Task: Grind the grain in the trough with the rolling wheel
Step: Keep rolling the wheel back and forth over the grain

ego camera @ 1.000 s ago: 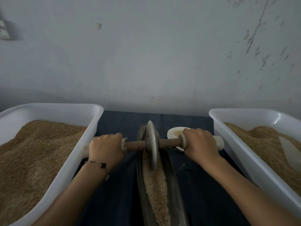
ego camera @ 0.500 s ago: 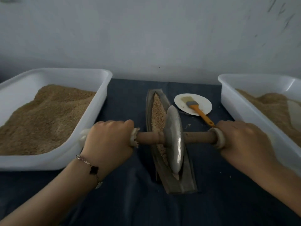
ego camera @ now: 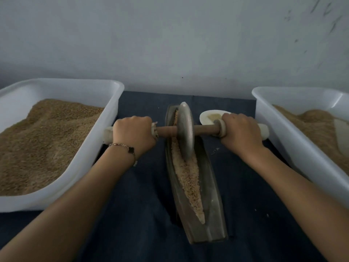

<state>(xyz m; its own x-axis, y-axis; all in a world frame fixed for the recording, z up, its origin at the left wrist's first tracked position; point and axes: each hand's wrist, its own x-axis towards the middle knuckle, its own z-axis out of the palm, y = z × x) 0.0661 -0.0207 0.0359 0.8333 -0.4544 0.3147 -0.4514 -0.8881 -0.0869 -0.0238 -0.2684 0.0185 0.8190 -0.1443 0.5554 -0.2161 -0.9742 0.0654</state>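
- The wheel (ego camera: 186,131) now stands toward 12 o'clock in the trough (ego camera: 211,186), rolled away from the near end.
- Left hand (ego camera: 134,133) and right hand (ego camera: 240,133) clamp the axle (ego camera: 204,129).
- Grain (ego camera: 188,178) fills the trough.
- Bins (ego camera: 90,148) flank at 9 and 3 o'clock; a plate (ego camera: 207,118) sits partly behind the right hand.

A dark blue cloth (ego camera: 245,186) covers the table. At its left edge stands a white plastic tub (ego camera: 98,148), heaped with fine tan meal (ego camera: 43,140); at the right edge stands a second white tub (ego camera: 294,133) — it holds a paler tan heap (ego camera: 317,125). Near the back edge lies a small white dish (ego camera: 205,118). A grey, scuffed wall (ego camera: 170,44) rises behind — dark marks at its upper right.
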